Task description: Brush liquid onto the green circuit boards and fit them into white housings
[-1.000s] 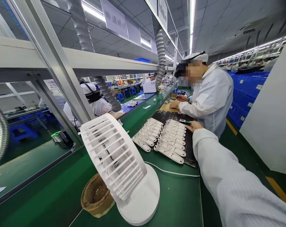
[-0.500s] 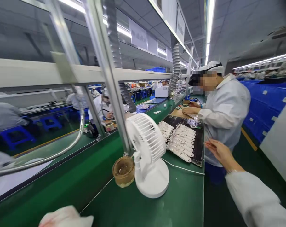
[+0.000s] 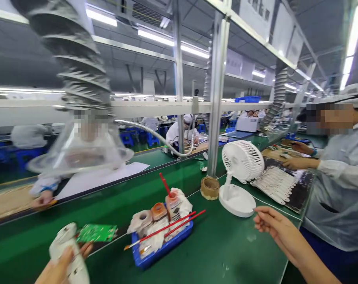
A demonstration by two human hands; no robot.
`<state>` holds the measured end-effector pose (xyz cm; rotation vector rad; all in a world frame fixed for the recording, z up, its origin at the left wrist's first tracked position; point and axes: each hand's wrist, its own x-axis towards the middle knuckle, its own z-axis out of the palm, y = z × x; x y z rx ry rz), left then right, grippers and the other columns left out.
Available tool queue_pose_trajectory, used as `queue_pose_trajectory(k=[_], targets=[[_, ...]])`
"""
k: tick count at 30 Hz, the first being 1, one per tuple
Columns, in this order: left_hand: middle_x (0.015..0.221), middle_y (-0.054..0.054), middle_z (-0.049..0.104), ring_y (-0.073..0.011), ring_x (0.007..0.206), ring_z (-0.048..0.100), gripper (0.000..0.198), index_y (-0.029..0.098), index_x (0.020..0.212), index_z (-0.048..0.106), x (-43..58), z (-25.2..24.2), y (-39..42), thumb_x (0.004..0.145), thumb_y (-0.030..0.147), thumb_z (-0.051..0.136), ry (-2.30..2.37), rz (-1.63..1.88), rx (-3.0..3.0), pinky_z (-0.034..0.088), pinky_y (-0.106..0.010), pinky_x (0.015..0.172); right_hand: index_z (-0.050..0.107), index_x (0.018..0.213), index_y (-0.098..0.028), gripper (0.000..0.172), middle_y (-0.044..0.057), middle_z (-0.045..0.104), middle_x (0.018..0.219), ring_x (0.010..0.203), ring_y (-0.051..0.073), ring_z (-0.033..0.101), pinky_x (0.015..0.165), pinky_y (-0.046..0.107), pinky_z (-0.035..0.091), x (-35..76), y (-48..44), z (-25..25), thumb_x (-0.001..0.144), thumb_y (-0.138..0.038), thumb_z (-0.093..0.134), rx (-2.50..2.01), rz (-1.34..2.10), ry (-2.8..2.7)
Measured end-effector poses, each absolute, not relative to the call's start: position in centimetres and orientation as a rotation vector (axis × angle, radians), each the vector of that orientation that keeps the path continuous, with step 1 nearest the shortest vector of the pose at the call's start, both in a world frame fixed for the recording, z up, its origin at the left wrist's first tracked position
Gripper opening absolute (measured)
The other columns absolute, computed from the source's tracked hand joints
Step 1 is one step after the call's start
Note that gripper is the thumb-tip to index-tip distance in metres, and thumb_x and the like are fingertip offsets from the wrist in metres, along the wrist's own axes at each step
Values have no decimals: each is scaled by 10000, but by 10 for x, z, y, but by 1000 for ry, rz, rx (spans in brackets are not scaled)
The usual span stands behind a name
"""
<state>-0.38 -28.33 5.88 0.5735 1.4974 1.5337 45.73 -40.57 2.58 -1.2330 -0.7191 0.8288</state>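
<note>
While the left hand [image 3: 55, 269] grips a white plastic part [image 3: 60, 243] at the near left, a green circuit board [image 3: 96, 233] sticks out just right of that part, over the bench [image 3: 226, 242]. Left fingertips sit at the board's near edge; can't tell whether board and part are joined. Right hand [image 3: 278, 228] holds nothing visible, fingers loosely bent, near right, just beside the white fan [image 3: 245, 161]; contact with its base unclear.

Blue tray [image 3: 164, 254] on the bench between the hands: stained containers and crumpled white tissue inside, two red-handled brushes [image 3: 170, 227] laid across, another red stick [image 3: 164, 183] upright in the far-right container. Brown ring [image 3: 210, 194] stands left of the fan. Far right: more white parts [image 3: 273, 183] in rows on a black mat [image 3: 304, 191], with a co-worker [image 3: 338, 189] at the right edge, both hands over the bench. Far left: clear hood [image 3: 84, 154] under a grey hose [image 3: 75, 59], another person's hand [image 3: 43, 199] below it.
</note>
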Motion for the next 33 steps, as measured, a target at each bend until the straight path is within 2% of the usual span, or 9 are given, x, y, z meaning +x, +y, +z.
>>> queue_pose_trajectory(k=[1, 3, 5, 8, 11, 18, 22, 27, 33], targets=[[701, 52, 698, -156, 711, 658, 89, 292, 807, 635, -9, 59, -288, 757, 314, 564, 1371, 1605, 589, 525, -207, 616, 634, 874, -171, 330, 26, 639, 688, 613, 139, 573, 567, 225, 471, 436, -400, 37, 699, -439, 713, -1231, 872, -823], [650, 39, 699, -158, 635, 662, 223, 255, 821, 641, -15, 66, -300, 606, 282, 695, 1214, 1694, 610, 533, -198, 597, 630, 867, -178, 310, 26, 632, 691, 625, 141, 571, 594, 241, 464, 392, -388, 55, 740, -458, 672, -1215, 972, -1043], [634, 11, 690, -169, 622, 664, 330, 196, 813, 629, -14, 76, -315, 539, 321, 764, 1111, 1664, 675, 546, -215, 607, 621, 878, -184, 300, 25, 625, 691, 644, 148, 575, 616, 258, 461, 347, -378, 70, 786, -470, 618, -1150, 1086, -1270], [621, -9, 667, -173, 603, 654, 418, 150, 877, 632, -8, 92, -340, 572, 403, 766, 1040, 1572, 765, 557, -256, 618, 597, 955, -194, 279, 36, 629, 770, 712, 165, 585, 688, 296, 467, 287, -367, 89, 847, -446, 545, -1050, 1247, -1610], [636, -15, 645, -172, 629, 642, 402, 135, 915, 638, -4, 99, -360, 652, 428, 720, 942, 1511, 866, 556, -294, 661, 580, 1005, -212, 240, 29, 612, 813, 774, 169, 573, 740, 304, 453, 247, -360, 101, 876, -403, 512, -1046, 1205, -1823], [655, -7, 611, -139, 613, 599, 378, 168, 980, 634, -7, 99, -373, 778, 483, 585, 887, 1446, 1054, 522, -262, 624, 571, 908, -192, 228, 28, 582, 799, 757, 165, 568, 718, 284, 471, 219, -354, 80, 879, -407, 502, -958, 1396, -1865], [641, -2, 600, -131, 609, 587, 349, 172, 970, 641, -5, 98, -369, 778, 461, 596, 916, 1386, 1136, 498, -240, 620, 582, 867, -180, 236, 37, 584, 810, 762, 171, 569, 720, 288, 479, 219, -353, 73, 877, -403, 505, -973, 1404, -1920], [615, -6, 594, -131, 588, 580, 275, 170, 833, 635, -5, 99, -363, 743, 430, 649, 893, 1404, 1107, 477, -223, 591, 597, 876, -200, 226, 30, 599, 790, 766, 172, 572, 724, 280, 470, 227, -346, 76, 878, -404, 501, -965, 1395, -1874], [630, 0, 580, -119, 591, 564, 210, 173, 812, 614, -5, 98, -358, 752, 370, 658, 802, 1420, 1040, 474, -223, 594, 603, 850, -208, 270, 28, 611, 766, 741, 173, 579, 702, 276, 464, 235, -339, 63, 853, -464, 518, -1008, 1478, -1825]])
